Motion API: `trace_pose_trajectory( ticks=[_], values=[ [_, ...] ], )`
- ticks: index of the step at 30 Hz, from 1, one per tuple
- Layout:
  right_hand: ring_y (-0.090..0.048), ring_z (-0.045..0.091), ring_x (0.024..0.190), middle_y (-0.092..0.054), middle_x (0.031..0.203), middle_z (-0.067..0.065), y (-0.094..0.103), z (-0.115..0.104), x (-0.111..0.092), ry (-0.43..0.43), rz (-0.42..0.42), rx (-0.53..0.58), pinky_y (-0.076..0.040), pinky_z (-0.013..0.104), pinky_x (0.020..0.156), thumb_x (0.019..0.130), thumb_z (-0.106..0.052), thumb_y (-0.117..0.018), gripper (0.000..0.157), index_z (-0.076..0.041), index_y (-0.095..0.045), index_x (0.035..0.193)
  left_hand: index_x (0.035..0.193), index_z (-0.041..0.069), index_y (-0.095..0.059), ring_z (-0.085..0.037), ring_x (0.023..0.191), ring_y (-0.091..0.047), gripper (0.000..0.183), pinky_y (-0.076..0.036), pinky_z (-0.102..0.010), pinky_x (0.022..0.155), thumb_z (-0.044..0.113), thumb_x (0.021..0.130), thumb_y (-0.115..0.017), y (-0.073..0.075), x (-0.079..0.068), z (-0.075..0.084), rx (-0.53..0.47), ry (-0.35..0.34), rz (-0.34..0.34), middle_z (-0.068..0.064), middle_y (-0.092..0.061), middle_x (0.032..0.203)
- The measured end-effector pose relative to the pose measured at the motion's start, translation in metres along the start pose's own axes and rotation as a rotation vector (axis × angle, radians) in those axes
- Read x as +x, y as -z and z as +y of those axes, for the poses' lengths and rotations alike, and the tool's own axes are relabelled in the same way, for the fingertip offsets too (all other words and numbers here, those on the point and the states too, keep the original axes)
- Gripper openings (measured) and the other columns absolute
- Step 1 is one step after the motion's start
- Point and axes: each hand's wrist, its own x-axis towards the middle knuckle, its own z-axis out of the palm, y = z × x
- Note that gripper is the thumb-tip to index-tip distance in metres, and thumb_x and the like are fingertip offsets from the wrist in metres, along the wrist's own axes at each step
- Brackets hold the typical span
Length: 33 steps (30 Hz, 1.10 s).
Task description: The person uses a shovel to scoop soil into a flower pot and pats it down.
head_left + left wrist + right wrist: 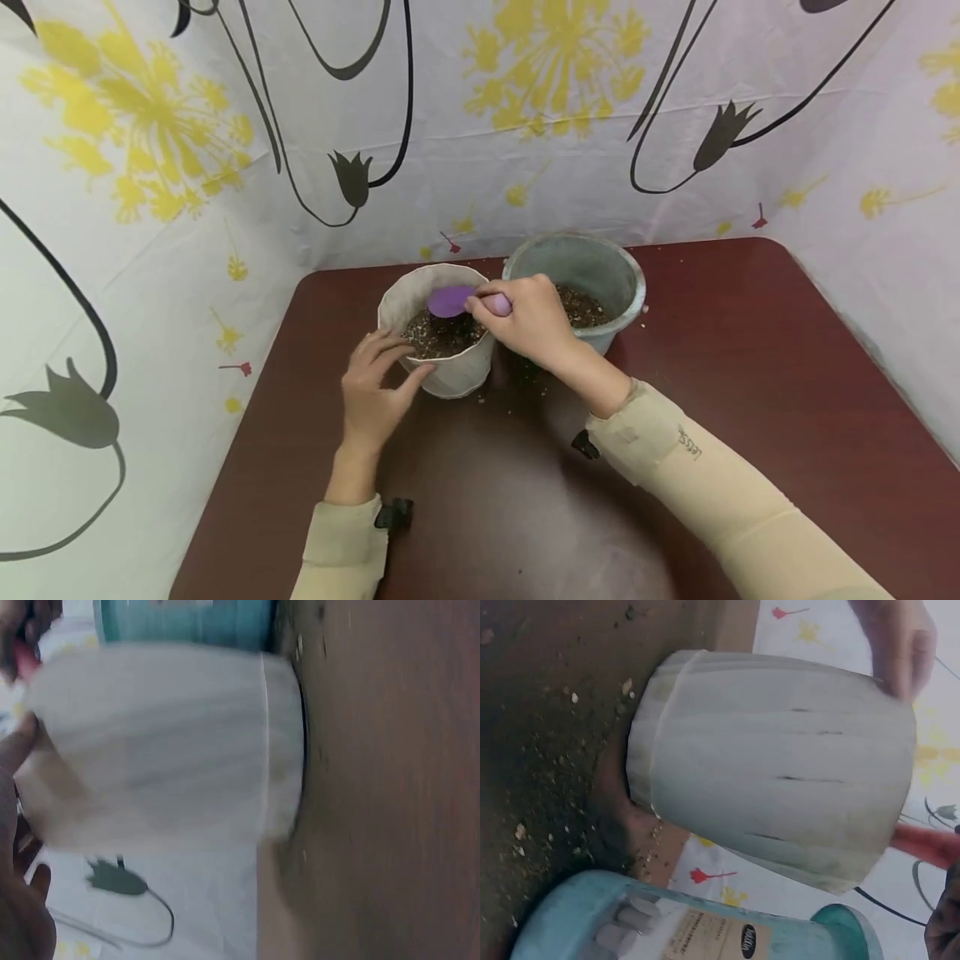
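A white flower pot [459,377] with dark soil [429,337] in it stands on the table. My left hand [372,396] holds its rim at the near left, thumb on the outer wall. In my right hand [531,318] is the handle of a purple trowel [450,302], its blade over the soil inside the white pot. The right wrist view shows only part of the trowel [924,844], reddish there, beyond the pot's rim. To the right and slightly behind stands a blue-green pot [636,287] holding more soil [581,308]; my right hand partly covers it in the head view.
Soil crumbs and pale bits [570,750] lie scattered on the dark red-brown table [480,517] around the pots. A paper label [720,934] is on the blue-green pot's side. Behind the table hangs a white patterned cloth [450,167], also along both sides.
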Motion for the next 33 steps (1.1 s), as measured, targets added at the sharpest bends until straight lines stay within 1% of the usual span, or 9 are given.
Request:
trace_pose_trajectory(
  ticks=[3,7,9,12,16,18,21,28,33],
  values=[
    [-0.070,0.022,0.065,-0.077,0.079,0.005,-0.003,-0.001,0.000,-0.047,-0.040,-0.031,-0.053,0.040,0.061,0.088,-0.024,-0.074,0.017,-0.010,-0.083,0.088,0.084,-0.002,-0.078,-0.042,0.101,-0.065,0.032,-0.041,-0.049,0.110,0.012,0.061,-0.095,-0.003,-0.002,0.000,0.008,0.005,0.031,-0.013,-0.071,0.089],
    [-0.070,0.020,0.065,-0.076,0.078,0.004,-0.008,0.001,0.000,-0.076,-0.121,-0.053,-0.054,0.038,0.061,0.089,-0.026,-0.074,0.017,-0.012,-0.083,0.089,0.082,0.002,-0.079,-0.035,0.090,-0.062,0.032,-0.046,-0.046,0.098,0.025,0.066,-0.094,-0.019,-0.004,0.011,0.061,-0.009,0.071,-0.010,-0.069,0.085],
    [-0.069,0.020,0.064,-0.076,0.077,0.004,-0.006,0.001,0.000,-0.057,-0.090,-0.037,-0.054,0.039,0.061,0.088,-0.025,-0.074,0.016,-0.011,-0.083,0.088,0.087,0.002,-0.078,-0.033,0.091,-0.061,0.035,-0.045,-0.047,0.092,0.028,0.069,-0.093,-0.020,-0.003,0.013,0.084,-0.029,0.064,-0.009,-0.070,0.089],
    [-0.068,0.021,0.061,-0.076,0.075,0.004,0.000,0.001,0.001,-0.033,-0.020,-0.035,-0.052,0.039,0.058,0.087,-0.023,-0.074,0.015,-0.011,-0.082,0.085,0.092,-0.001,-0.077,-0.037,0.097,-0.063,0.036,-0.043,-0.051,0.098,0.024,0.071,-0.093,-0.012,0.001,0.006,0.062,-0.062,0.010,-0.013,-0.071,0.096],
    [-0.067,0.021,0.061,-0.075,0.073,0.003,0.000,0.002,-0.001,-0.034,-0.057,-0.057,-0.052,0.040,0.058,0.088,-0.023,-0.073,0.015,-0.012,-0.082,0.082,0.088,-0.003,-0.077,-0.044,0.099,-0.063,0.031,-0.038,-0.060,0.108,0.015,0.068,-0.094,-0.002,0.002,-0.004,0.017,-0.078,-0.038,-0.015,-0.071,0.092],
    [-0.067,0.020,0.062,-0.074,0.072,0.002,-0.001,0.001,-0.003,-0.041,-0.090,-0.067,-0.052,0.040,0.058,0.088,-0.023,-0.074,0.014,-0.013,-0.082,0.083,0.084,-0.002,-0.078,-0.044,0.097,-0.063,0.029,-0.037,-0.063,0.107,0.012,0.065,-0.094,0.000,0.001,-0.003,0.012,-0.073,-0.029,-0.013,-0.069,0.088],
    [-0.068,0.020,0.063,-0.075,0.074,0.002,0.003,0.001,-0.004,-0.049,-0.078,-0.064,-0.052,0.040,0.059,0.088,-0.023,-0.075,0.013,-0.013,-0.083,0.086,0.081,0.000,-0.079,-0.040,0.094,-0.062,0.027,-0.036,-0.062,0.110,0.013,0.064,-0.094,-0.001,0.000,-0.001,0.013,-0.056,-0.025,-0.011,-0.069,0.084],
    [-0.069,0.019,0.064,-0.076,0.077,0.003,0.004,0.000,-0.010,-0.002,-0.106,-0.047,-0.054,0.040,0.062,0.089,-0.023,-0.074,0.015,-0.010,-0.082,0.090,0.078,0.004,-0.080,-0.032,0.084,-0.058,0.030,-0.037,-0.065,0.104,0.032,0.074,-0.089,-0.006,-0.003,0.007,0.002,-0.051,0.017,-0.008,-0.067,0.077],
    [-0.069,0.015,0.063,-0.076,0.077,0.002,0.012,0.001,-0.014,0.057,-0.018,0.057,-0.054,0.036,0.061,0.088,-0.023,-0.077,0.014,-0.010,-0.082,0.089,0.078,0.004,-0.080,-0.034,0.085,-0.059,0.029,-0.037,-0.067,0.105,0.029,0.070,-0.091,-0.007,-0.003,0.010,0.000,-0.059,0.041,-0.008,-0.067,0.077]
  ],
)
